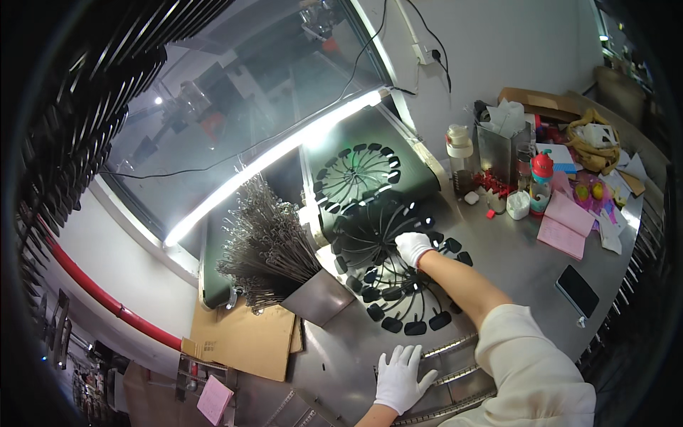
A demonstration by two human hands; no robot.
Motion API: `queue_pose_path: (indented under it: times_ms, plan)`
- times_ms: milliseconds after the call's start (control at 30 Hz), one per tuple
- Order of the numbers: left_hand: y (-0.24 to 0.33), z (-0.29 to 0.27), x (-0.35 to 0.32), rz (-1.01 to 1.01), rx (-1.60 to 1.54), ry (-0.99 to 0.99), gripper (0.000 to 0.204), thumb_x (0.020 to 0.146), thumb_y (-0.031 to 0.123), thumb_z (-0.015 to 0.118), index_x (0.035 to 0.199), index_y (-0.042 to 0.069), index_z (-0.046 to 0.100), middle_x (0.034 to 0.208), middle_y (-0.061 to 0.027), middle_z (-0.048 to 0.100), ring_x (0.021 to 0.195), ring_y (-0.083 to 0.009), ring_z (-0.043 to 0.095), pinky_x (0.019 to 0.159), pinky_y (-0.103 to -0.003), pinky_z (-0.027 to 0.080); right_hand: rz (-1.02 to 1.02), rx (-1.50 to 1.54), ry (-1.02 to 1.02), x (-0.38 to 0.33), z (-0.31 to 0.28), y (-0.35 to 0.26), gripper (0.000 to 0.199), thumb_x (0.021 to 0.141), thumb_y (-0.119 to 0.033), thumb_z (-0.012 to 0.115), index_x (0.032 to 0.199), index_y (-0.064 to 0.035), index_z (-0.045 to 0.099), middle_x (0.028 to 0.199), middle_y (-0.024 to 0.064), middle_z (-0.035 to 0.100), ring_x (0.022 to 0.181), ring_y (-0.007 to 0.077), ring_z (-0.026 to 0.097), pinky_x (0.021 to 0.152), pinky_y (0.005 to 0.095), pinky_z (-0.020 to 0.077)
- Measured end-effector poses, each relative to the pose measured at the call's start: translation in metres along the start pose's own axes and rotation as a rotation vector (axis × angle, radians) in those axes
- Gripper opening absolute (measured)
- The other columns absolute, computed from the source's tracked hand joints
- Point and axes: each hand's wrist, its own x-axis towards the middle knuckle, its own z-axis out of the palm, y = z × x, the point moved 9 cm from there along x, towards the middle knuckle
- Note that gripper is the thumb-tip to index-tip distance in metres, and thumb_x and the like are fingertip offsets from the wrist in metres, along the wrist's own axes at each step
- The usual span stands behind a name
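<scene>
My right hand (pixel 413 249), in a white glove, is closed at the hub of a round rack (pixel 377 231); its thin spokes end in dark flat pieces. Under and nearer to me is a similar round rack (pixel 416 302), with black paddle-shaped pieces around its rim. A third round rack (pixel 356 174) lies farther off on the green conveyor belt (pixel 416 160). My left hand (pixel 400 378), also white-gloved, has its fingers spread and holds nothing. It is beside a metal frame (pixel 455 377) with toothed bars at the front of the table.
Left of the racks, a metal box (pixel 316 299) holds a thick bundle of wire hooks (pixel 267 249). Cardboard (pixel 238 345) lies beside it. A lit tube lamp (pixel 277 164) hangs over the belt. Bottles (pixel 541 181), pink paper (pixel 565 224) and a phone (pixel 577 291) are at the right.
</scene>
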Motion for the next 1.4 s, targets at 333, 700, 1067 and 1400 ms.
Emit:
queue_pose_path:
  times_ms: [333,700,1067,1400]
  plan:
    - [-0.008,0.008,0.010,0.019,-0.051,-0.032,0.072,0.094,0.056,0.060,0.144,0.004,0.053,0.136,-0.0146,0.060,0.130,-0.0306,0.052,0.110,-0.055,0.033,-0.107,0.075,0.629,0.020,-0.141,0.006,0.017,0.099,-0.024,0.057,0.093,-0.0101,0.066,0.086,0.0144,0.069,0.079,0.0369,0.069,0.070,0.0484,0.0548]
    - [-0.013,0.007,0.014,0.053,-0.204,-0.108,0.077,0.091,0.057,0.064,0.144,0.003,0.051,0.138,-0.0153,0.054,0.131,-0.0320,0.047,0.110,-0.058,0.032,0.368,0.078,0.161,0.184,-0.068,-0.002,0.026,0.095,-0.019,0.060,0.108,-0.0058,0.078,0.116,0.0187,0.074,0.106,0.0365,0.073,0.086,0.0450,0.0607]
    - [-0.012,-0.006,0.010,0.065,-0.230,0.099,0.064,0.089,0.048,0.068,0.135,0.005,0.058,0.135,-0.0152,0.060,0.128,-0.0317,0.054,0.109,-0.057,0.036,0.210,0.095,0.332,0.062,-0.108,0.009,0.019,0.091,-0.019,0.061,0.105,-0.0066,0.067,0.091,0.0208,0.074,0.088,0.0410,0.073,0.079,0.0505,0.0576]
    - [-0.011,-0.052,0.012,-0.104,-2.057,0.395,0.067,0.103,0.007,0.058,0.161,0.013,0.026,0.143,-0.0157,0.054,0.128,-0.0270,0.058,0.115,-0.040,0.043,0.085,0.617,0.286,-0.322,-0.249,-0.068,0.020,0.093,-0.008,0.065,0.112,-0.0059,0.058,0.081,0.0184,0.069,0.079,0.0388,0.071,0.069,0.0467,0.0551]
